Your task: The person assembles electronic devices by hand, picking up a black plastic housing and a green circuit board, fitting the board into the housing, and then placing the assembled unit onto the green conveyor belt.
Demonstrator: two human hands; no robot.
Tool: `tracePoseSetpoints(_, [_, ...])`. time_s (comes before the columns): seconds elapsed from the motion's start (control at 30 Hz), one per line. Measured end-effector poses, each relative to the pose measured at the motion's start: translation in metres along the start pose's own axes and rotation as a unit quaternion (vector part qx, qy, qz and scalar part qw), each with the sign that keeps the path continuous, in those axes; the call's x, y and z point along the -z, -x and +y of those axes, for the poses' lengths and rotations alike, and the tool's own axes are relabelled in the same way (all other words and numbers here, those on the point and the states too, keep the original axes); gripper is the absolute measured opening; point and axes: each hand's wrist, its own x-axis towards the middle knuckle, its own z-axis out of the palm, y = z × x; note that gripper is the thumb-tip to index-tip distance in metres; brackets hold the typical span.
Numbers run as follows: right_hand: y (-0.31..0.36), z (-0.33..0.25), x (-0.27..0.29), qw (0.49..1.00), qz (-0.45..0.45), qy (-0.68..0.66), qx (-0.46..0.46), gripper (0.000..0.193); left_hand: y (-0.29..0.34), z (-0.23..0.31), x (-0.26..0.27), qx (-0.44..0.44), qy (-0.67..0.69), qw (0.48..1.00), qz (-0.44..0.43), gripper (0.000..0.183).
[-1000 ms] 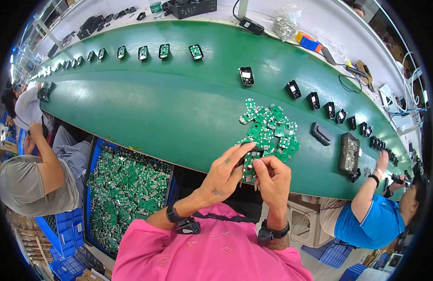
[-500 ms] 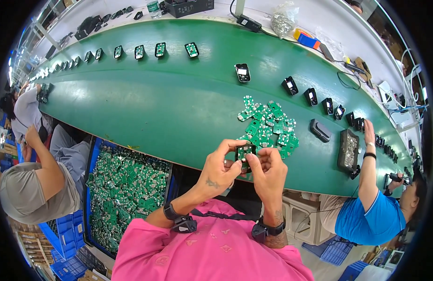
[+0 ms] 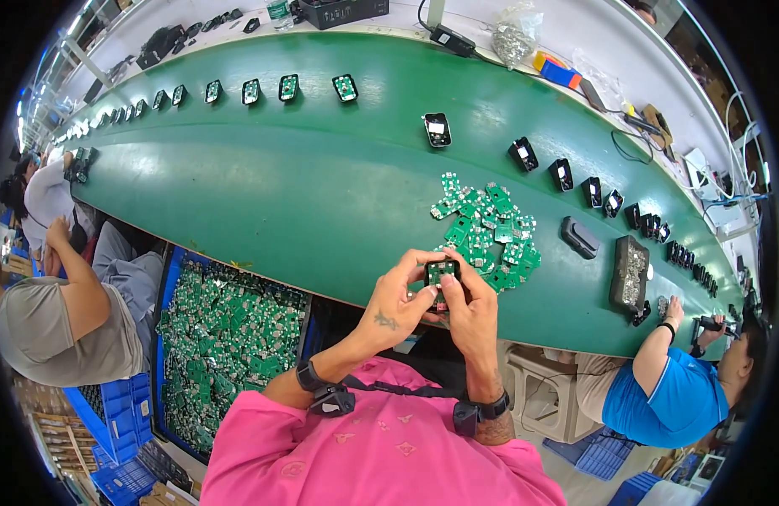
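Between my two hands, close to the table's front edge, is a black plastic housing (image 3: 430, 268) with a green circuit board (image 3: 443, 271) in it. My left hand (image 3: 405, 291) grips the housing's left side, thumb at its lower part. From the right, my right hand (image 3: 471, 302) closes round it, the thumb pressing on the board. Just beyond my fingers lies a loose pile of green circuit boards (image 3: 501, 232), partly hidden by my hands at its near side.
Black housings with boards (image 3: 251, 92) line the far left; housings with white patches (image 3: 561, 174) line the right. A black case (image 3: 580, 237) and a tray of small metal parts (image 3: 631, 274) lie right. A blue crate of boards (image 3: 229, 346) stands left. Co-workers sit either side.
My right hand has shifted left and closed further round the housing, its thumb now on the board. The co-worker on the right has drawn a hand back from the row of housings.
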Motion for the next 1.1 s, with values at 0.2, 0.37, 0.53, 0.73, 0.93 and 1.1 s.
tracePoseSetpoints(0.2, [-0.018,0.000,-0.009,0.995,0.031,0.092,-0.027,0.037,-0.039,-0.004,0.027,-0.015,-0.042,0.999,0.010,0.043])
tracePoseSetpoints(0.37, [0.012,0.021,0.000,0.997,0.043,0.064,-0.007,0.032,-0.167,0.023,0.111,-0.086,-0.136,0.978,0.133,0.040])
tracePoseSetpoints(0.53, [0.030,0.023,0.011,0.996,-0.013,0.046,-0.079,0.025,-0.275,0.023,0.174,-0.118,-0.307,0.927,0.181,0.038])
tracePoseSetpoints(0.73, [0.037,0.022,0.045,0.991,0.072,0.075,-0.081,0.020,-0.282,0.027,0.184,-0.311,-0.592,0.675,0.312,0.064])
tracePoseSetpoints(0.93, [0.011,0.015,0.046,0.991,0.081,0.096,-0.035,0.017,-0.252,0.019,0.100,-0.198,-0.610,0.761,0.099,0.094])
tracePoseSetpoints(1.1, [-0.007,-0.004,0.032,0.987,0.074,0.127,0.057,0.014,-0.246,0.023,0.091,-0.257,-0.570,0.775,0.083,0.075])
